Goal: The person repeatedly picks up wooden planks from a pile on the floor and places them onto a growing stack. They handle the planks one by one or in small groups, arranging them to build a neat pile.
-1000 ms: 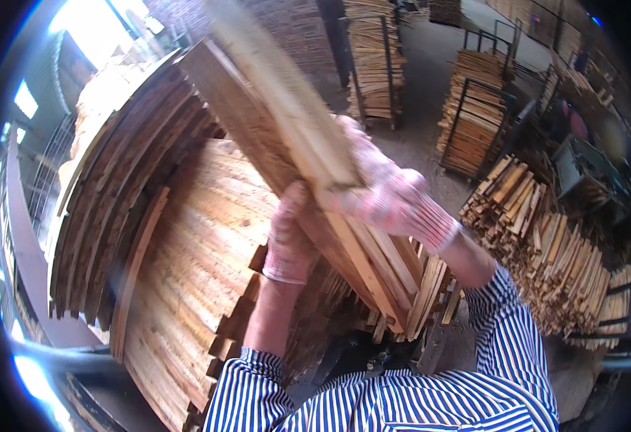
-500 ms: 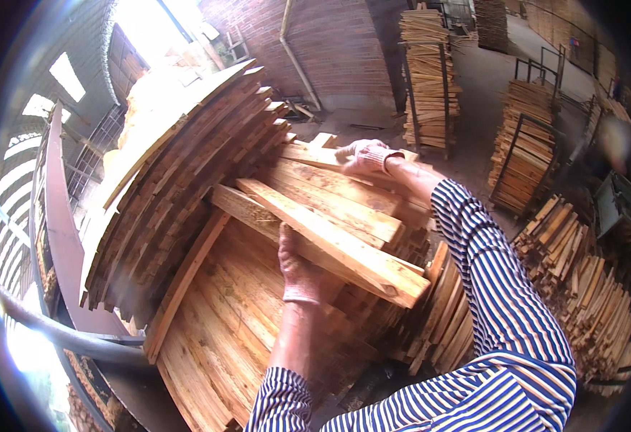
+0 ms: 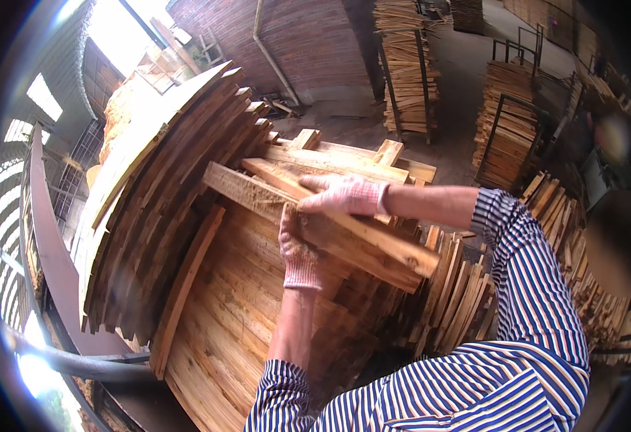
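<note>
Two long wooden planks lie together across the lower pile: an upper plank (image 3: pixel 402 248) and, along its near side, a lower plank (image 3: pixel 247 193). My left hand (image 3: pixel 299 252), in a pinkish work glove, grips the lower plank at its near edge, thumb up against the wood and the other fingers hidden beneath. From the right, my right hand (image 3: pixel 348 196), gloved alike, is closed over the upper plank near its middle, close to my left thumb. Beyond it, more boards (image 3: pixel 330 160) lie side by side with short crosspieces (image 3: pixel 388 153) on them.
A tall layered stack of boards (image 3: pixel 179 173) rises at left, with a wood strip (image 3: pixel 186 291) leaning below it. Flat boards (image 3: pixel 222 331) spread beneath my hands. Bundled timber (image 3: pixel 452 288) stands at right; racked stacks (image 3: pixel 407 72) stand farther back. A metal pipe (image 3: pixel 92 366) crosses the lower left.
My right hand has come nearer, from the far boards onto the upper plank. My left hand stays on the lower plank. The view has shifted slightly.
</note>
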`<action>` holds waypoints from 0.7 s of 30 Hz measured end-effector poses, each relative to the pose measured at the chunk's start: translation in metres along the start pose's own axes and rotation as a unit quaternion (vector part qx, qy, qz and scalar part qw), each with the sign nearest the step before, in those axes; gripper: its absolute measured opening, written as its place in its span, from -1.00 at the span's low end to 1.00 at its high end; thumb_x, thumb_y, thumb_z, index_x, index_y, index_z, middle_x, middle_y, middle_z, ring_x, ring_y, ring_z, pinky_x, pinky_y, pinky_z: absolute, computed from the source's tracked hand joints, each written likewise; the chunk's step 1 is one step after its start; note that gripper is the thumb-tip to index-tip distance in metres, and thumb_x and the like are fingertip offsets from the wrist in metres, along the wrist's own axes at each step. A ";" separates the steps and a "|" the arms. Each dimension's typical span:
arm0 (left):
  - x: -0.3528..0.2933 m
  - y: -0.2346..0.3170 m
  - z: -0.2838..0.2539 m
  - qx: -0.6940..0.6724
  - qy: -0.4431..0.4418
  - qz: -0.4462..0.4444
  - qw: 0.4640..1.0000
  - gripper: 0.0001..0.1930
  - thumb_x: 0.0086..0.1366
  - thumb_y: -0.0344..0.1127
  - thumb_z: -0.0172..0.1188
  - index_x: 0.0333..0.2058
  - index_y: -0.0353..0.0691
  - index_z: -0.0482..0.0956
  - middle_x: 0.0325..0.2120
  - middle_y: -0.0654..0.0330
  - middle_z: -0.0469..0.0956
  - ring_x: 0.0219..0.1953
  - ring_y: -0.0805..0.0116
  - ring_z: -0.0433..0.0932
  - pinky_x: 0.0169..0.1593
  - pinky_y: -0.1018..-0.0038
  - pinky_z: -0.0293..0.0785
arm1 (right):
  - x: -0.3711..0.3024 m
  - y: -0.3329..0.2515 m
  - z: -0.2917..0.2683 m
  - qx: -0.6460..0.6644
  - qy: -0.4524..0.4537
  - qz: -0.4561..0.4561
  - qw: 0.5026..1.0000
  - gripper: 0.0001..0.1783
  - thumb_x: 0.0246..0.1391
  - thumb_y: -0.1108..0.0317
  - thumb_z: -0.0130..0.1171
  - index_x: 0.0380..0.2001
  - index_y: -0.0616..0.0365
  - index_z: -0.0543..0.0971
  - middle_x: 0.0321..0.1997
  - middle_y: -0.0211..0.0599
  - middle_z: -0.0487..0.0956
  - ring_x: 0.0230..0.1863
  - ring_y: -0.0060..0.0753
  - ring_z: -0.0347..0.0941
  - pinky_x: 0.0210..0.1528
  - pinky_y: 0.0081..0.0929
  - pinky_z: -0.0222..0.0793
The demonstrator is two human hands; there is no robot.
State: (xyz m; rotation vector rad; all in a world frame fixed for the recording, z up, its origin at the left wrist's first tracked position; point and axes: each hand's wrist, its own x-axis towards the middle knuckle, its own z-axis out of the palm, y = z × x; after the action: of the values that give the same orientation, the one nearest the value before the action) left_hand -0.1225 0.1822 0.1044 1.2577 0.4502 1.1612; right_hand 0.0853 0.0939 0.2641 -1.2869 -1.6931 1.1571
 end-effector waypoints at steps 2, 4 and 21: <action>0.021 0.040 0.113 -0.318 0.049 -0.217 0.922 -0.54 0.40 -0.02 0.05 0.09 -0.24 0.52 0.03 0.11 0.58 0.08 0.18 0.53 0.24 0.30 0.41 | 0.003 0.045 -0.063 -0.080 0.042 0.097 0.991 -0.07 0.08 -0.17 0.20 0.44 0.00 0.25 0.45 -0.05 0.31 0.40 -0.20 0.27 0.42 -0.33 0.16; 0.021 0.027 0.095 -0.283 0.043 -0.085 0.954 -0.64 0.39 -0.07 0.06 -0.08 -0.25 0.57 -0.16 0.11 0.62 -0.08 0.13 0.58 0.11 0.15 0.50 | 0.025 0.046 -0.092 -0.245 0.072 0.041 0.966 -0.06 -0.05 -0.21 0.17 0.42 -0.16 0.29 0.34 -0.07 0.45 0.27 -0.12 0.44 0.27 -0.33 0.35; 0.036 0.022 0.054 -0.240 0.175 -0.190 0.936 -0.37 0.44 0.25 -0.08 0.24 -0.10 0.37 0.14 0.12 0.44 0.12 0.21 0.46 0.25 0.16 0.39 | 0.035 0.004 0.003 -0.442 0.035 -0.091 0.892 -0.02 0.08 -0.53 -0.01 0.32 0.00 0.40 0.14 0.09 0.54 0.21 0.17 0.43 0.26 0.08 0.29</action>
State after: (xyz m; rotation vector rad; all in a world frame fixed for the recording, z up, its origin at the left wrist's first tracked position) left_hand -0.0733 0.1834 0.1528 0.5094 0.5979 1.0741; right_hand 0.0747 0.1269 0.2602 -1.5892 -2.3285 0.1738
